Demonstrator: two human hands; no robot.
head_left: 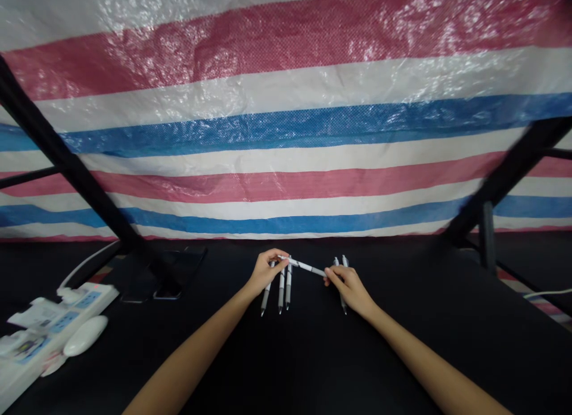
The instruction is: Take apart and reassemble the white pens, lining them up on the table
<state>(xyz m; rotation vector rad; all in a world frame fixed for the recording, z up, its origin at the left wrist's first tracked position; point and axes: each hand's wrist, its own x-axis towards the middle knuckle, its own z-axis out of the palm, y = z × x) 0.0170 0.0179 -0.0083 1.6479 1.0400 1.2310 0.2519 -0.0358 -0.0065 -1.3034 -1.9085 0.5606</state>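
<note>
A white pen with a grey grip (306,266) spans the gap between my two hands, slanting down to the right. My left hand (267,268) pinches its upper left end, and my right hand (351,287) pinches the lower right end. Below and beside my left hand lie three similar pens (281,293), roughly side by side with their tips toward me. At my right hand, more white pens (345,261) lie on the black table (308,355), partly covered by the fingers.
On the left stands a white power strip (58,325) with plugs and a cable, a white computer mouse (86,336) beside it. Dark phone-like slabs (167,290) lie behind the left black post (102,206). A second post (491,183) rises at right, before a striped tarp (286,129).
</note>
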